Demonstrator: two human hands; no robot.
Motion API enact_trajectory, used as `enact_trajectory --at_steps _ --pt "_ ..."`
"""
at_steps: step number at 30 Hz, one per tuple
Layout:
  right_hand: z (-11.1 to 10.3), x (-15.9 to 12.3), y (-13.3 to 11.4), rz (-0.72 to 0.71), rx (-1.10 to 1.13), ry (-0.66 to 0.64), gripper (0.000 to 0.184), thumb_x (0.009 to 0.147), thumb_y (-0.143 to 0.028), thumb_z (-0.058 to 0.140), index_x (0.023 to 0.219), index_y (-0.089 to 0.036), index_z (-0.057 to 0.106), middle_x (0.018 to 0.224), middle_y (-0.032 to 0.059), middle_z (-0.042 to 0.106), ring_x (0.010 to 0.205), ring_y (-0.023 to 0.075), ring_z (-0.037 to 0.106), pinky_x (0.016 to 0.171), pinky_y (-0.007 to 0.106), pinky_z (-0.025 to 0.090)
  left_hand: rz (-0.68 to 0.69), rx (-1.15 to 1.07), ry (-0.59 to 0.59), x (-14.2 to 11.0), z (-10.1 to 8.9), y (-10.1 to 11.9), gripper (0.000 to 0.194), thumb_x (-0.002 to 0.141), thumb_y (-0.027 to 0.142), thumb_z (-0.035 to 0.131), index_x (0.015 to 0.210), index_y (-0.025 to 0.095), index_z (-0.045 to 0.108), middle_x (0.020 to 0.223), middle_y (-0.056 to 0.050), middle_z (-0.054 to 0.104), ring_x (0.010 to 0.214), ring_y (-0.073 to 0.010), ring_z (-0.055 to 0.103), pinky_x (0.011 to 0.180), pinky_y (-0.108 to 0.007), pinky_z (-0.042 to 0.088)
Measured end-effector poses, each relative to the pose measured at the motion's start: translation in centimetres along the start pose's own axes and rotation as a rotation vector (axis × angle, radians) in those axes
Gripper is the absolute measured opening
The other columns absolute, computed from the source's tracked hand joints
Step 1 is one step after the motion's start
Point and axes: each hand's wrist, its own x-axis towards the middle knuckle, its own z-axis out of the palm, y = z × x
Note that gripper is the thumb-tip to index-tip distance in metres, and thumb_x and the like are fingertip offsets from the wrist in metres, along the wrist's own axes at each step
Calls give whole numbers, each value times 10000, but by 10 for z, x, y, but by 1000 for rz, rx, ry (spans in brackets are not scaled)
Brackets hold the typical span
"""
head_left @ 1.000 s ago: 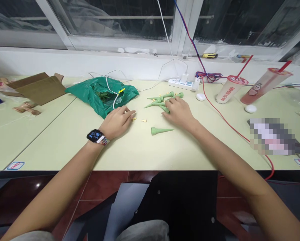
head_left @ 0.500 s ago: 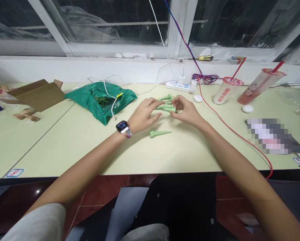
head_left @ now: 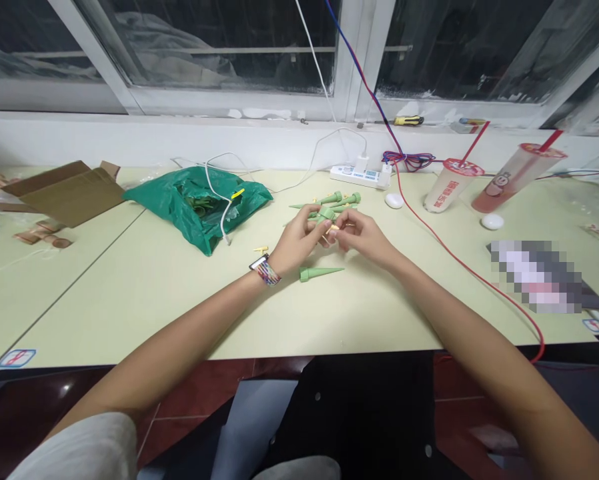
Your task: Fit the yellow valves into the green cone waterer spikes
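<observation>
My left hand is closed around a green plastic watering spike, its wide capped end up by the fingers. Beside it my right hand pinches a small yellow plastic piece close to the spike; whether the two touch I cannot tell. Several more green spikes lie in a pile just behind the hands. One loose spike rests on the table nearer to me, its point to the right. Another small yellow piece lies left of my left wrist.
A green plastic bag and a cardboard box are at the left. A power strip lies along the wall. Two drink cups stand at the right, and a red cable crosses the table.
Both hands have drawn back from the pile toward me and come together. The left now holds a spike, the right a small yellow piece. The yellow piece by my left wrist has come into sight.
</observation>
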Motion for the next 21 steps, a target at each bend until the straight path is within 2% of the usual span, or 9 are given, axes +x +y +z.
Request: enact_trajectory --at_steps 3,6,10,14,16,21 --pt "8 -6 -4 -68 -103 -2 387 883 -551 755 856 -226 547 778 -6 680 621 135 568 564 270 451 51 79 -29 -3 2 4 472 1028 544 555 1385 239 501 723 18 674 656 -163 680 661 -287 550" --pt "12 -10 -8 -125 -165 -1 347 971 -518 651 837 -215 547 719 -16 633 565 118 506 542 269 403 68 71 -25 -4 4 6 410 1027 556 551 1292 246 514 695 35 593 600 -147 612 571 -258 503" --pt "13 -11 -6 -96 -166 0 343 1008 -494 591 810 -220 529 609 -40 552 518 129 510 532 280 409 50 28 -29 -6 4 5 389 1004 574 587 1216 258 502 699 42 542 520 -134 558 476 -251 443" --pt "12 -10 -4 -74 -140 -60 337 1016 -506 569 840 -220 555 627 -23 607 504 135 524 515 284 413 87 25 -121 -9 4 9 393 1049 549 509 1322 266 506 737 17 610 546 -168 637 557 -309 518" --pt "11 -10 -4 -100 -180 -47 336 1012 -497 574 824 -219 553 586 -34 586 480 130 510 506 280 400 127 73 -137 -10 3 12 368 1068 525 479 1319 257 514 691 32 600 536 -168 639 603 -323 532" --pt "11 -11 -9 -143 -161 -22 363 1016 -475 581 770 -209 556 549 -45 542 454 112 475 493 269 369 167 120 -148 -9 0 20 338 1074 495 487 1288 235 513 678 43 612 526 -150 647 569 -285 508"
